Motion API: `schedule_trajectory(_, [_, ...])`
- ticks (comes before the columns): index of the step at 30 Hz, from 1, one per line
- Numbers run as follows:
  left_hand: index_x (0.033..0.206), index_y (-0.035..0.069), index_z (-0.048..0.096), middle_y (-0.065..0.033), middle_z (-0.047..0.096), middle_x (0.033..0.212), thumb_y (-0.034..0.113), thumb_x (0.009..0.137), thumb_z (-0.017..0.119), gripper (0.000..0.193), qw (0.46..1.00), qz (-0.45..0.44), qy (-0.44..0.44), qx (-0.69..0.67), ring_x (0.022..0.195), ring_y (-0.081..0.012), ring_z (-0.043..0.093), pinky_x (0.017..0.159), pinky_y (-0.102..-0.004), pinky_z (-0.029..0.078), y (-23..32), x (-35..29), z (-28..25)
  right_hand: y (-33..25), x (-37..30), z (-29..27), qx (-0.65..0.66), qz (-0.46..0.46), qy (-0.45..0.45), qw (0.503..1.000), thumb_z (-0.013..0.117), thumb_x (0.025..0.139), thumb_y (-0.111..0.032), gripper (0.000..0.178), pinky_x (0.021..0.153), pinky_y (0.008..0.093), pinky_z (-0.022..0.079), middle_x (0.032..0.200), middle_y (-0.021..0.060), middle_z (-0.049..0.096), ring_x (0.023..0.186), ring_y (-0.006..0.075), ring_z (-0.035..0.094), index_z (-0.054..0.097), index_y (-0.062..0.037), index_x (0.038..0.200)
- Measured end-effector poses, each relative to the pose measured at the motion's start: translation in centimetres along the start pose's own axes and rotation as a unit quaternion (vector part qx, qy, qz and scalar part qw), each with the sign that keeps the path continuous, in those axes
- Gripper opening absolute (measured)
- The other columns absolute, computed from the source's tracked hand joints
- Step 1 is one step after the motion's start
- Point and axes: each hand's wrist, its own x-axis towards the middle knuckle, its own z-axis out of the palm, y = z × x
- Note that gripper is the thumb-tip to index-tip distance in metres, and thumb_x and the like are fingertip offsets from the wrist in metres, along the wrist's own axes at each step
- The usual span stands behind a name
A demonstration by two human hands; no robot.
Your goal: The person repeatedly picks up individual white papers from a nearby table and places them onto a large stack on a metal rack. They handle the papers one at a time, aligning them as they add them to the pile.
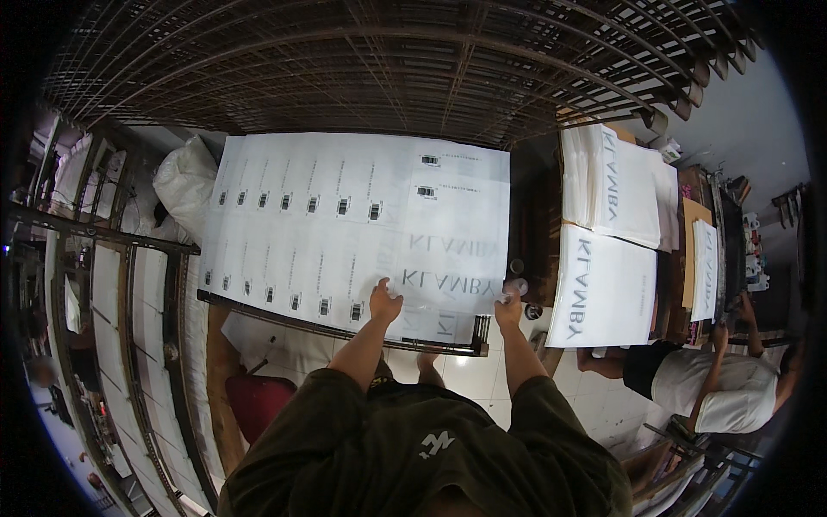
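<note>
Both forearms reach over the near edge of a rack table spread with overlapping white printed sheets [293, 233], which bear small dark code blocks. My left hand [385, 302] is closed at the near left corner of a white sheet with large dark lettering [452, 297], fingers curled at its edge. At that sheet's near right corner, my right hand [509, 308] pinches its edge, close to the table's right side. The sheet lies nearly flat between the hands, over others like it. The undersides of my fingers are hidden.
Hinged metal wire racks [345, 69] hang above the table's far side. To the right stand stacks of white lettered sheets [603, 289]. Beyond them, a person in a white shirt [724, 392] works at another bench. A red seat [258, 403] and slatted racks [121, 319] are at left.
</note>
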Motion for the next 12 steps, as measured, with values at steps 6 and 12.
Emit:
schedule_trajectory(6, [0.123, 0.004, 0.053, -0.0206, 0.059, 0.115, 0.019, 0.077, 0.069, 0.051, 0.969, 0.246, 0.030, 0.007, 0.110, -0.0387, 0.053, 0.093, -0.0449, 0.045, -8.6, -10.4, -6.9, 7.0, -10.0, -7.9, 0.013, -0.145, -0.232, 0.962, 0.071, 0.077, -0.012, 0.054, 0.077, 0.0392, 0.051, 0.092, 0.0158, 0.066, 0.087, 0.0290, 0.066, 0.052, -0.0060, 0.127])
schedule_trajectory(12, [0.117, 0.011, 0.056, -0.0196, 0.061, 0.115, 0.035, 0.079, 0.072, 0.047, 0.940, -0.080, -0.312, 0.114, 0.112, -0.0321, 0.057, 0.093, -0.0434, 0.043, -26.7, -24.2, -17.0, -2.6, -12.9, -19.4, -0.022, -0.179, -0.147, 0.972, 0.067, 0.082, -0.009, 0.028, 0.082, 0.0369, 0.051, 0.099, 0.0151, 0.067, 0.095, 0.0283, 0.066, 0.063, -0.0023, 0.108])
